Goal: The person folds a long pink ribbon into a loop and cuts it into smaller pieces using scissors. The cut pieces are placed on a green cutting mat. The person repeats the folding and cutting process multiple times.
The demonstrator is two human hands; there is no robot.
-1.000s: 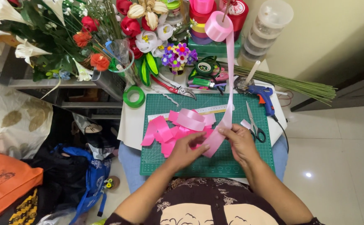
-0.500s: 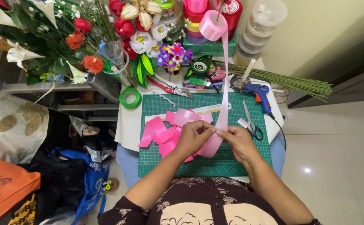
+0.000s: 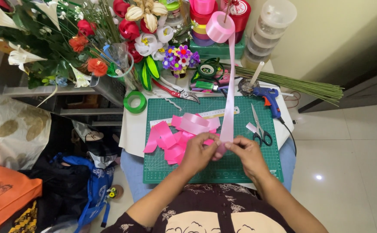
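Fingers of left hand (image 3: pixel 199 151) and right hand (image 3: pixel 245 152) pinch the long pink satin ribbon strip (image 3: pixel 229 105) above the green gridded cutting mat (image 3: pixel 240 166)

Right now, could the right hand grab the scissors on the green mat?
Probably yes. The scissors lie uncovered just beyond the right hand, with bare cutting mat between. But both hands are pinching the pink ribbon, so it would have to let go first.

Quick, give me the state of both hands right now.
Left hand: closed, pinching the pink ribbon at its lower end.
Right hand: closed, pinching the same ribbon end.
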